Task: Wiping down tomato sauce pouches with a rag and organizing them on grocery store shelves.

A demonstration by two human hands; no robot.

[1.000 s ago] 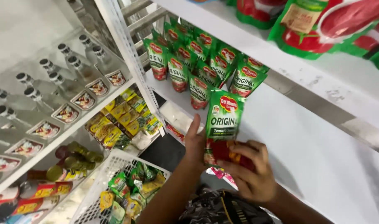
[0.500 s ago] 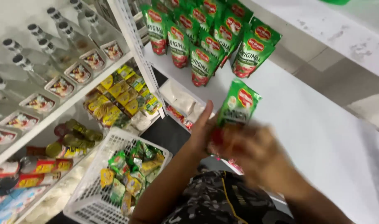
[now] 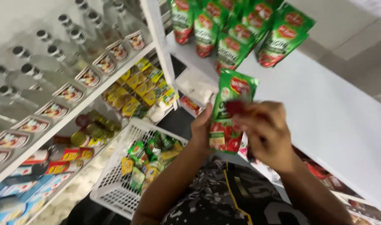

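Observation:
A green and red sauce pouch [image 3: 231,109] is held upright in front of the white shelf [image 3: 324,104]. My left hand [image 3: 203,129] grips its left edge from behind. My right hand [image 3: 267,133] covers its right side, blurred, fingers curled on the pouch. Just above it, a row of matching green pouches [image 3: 236,29] stands on the shelf.
A white wire basket [image 3: 119,183] with several small packets sits on the floor below. To the left, shelves carry clear bottles [image 3: 52,58], yellow packets [image 3: 140,87] and jars [image 3: 90,129]. A white upright post [image 3: 159,46] divides the shelving.
The pouch has come down and away from the row on the shelf, and the view has tilted down toward the basket. Both hands have stayed on the pouch.

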